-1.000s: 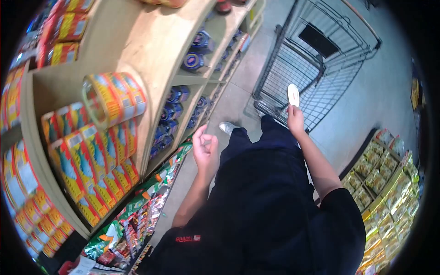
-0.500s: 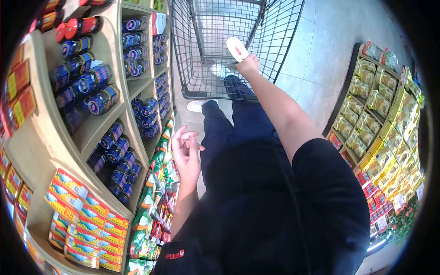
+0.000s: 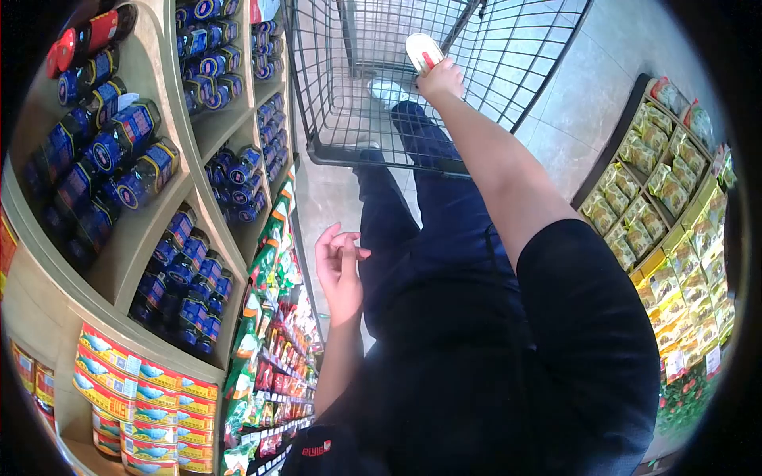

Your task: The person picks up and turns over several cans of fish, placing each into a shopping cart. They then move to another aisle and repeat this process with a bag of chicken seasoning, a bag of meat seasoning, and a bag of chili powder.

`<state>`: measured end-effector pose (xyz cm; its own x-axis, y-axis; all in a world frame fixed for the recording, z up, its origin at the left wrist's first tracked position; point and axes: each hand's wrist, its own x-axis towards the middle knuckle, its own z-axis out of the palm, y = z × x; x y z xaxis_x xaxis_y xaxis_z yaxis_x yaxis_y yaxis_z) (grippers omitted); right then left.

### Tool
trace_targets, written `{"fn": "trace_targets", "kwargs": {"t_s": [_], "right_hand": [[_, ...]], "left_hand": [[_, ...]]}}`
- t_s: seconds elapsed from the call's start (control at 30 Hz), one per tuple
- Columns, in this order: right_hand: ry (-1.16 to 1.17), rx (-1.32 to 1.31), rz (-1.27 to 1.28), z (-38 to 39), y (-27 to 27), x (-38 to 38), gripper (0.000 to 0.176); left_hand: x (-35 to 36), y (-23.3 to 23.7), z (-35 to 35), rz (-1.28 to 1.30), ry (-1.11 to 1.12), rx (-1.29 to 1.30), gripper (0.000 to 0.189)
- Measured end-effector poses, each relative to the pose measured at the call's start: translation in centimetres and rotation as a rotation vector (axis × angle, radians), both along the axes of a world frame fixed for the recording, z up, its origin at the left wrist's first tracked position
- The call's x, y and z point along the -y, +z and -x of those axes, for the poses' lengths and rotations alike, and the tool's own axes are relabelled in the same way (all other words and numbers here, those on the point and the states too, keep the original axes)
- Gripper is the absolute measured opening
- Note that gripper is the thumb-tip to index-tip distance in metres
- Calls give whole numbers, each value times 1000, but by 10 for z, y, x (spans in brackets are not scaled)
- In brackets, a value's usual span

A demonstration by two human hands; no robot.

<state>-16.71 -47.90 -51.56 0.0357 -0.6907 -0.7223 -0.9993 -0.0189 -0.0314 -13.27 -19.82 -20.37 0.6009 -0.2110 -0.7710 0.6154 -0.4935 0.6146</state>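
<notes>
My right hand [image 3: 441, 79] reaches forward to the shopping cart [image 3: 389, 163], fingers closed on a white, rounded oblong item [image 3: 424, 51] with a red mark. What kind of item it is I cannot make out. It appears over the wire basket near its right side. My left hand [image 3: 340, 266] hangs in front of my body, beside the left shelves. Its fingers are loosely bent and partly apart, with nothing in them.
Wooden shelves on the left hold blue-labelled jars [image 3: 123, 139] and stacked red-and-yellow fish tins [image 3: 151, 408]. Bagged goods [image 3: 266, 278] hang beside them. On the right stands a rack of yellow-green packets [image 3: 675, 186]. Grey tiled floor [image 3: 571, 87] shows beyond the cart.
The view has moved along the aisle, and the left shelves have shifted left. My right hand, still on the white item, appears higher and slightly farther right. My left hand keeps its loosely bent pose.
</notes>
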Motion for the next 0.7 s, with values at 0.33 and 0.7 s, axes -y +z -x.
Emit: {"fn": "trace_targets", "kwargs": {"t_s": [0.33,0.7], "right_hand": [[-72,212,-226,-12,69,19,80],[861,1206,117,-42,424,-43,61]], "left_hand": [[10,32,-4,215,61,-101,32],[-30,104,-72,393,-135,587,75]]}}
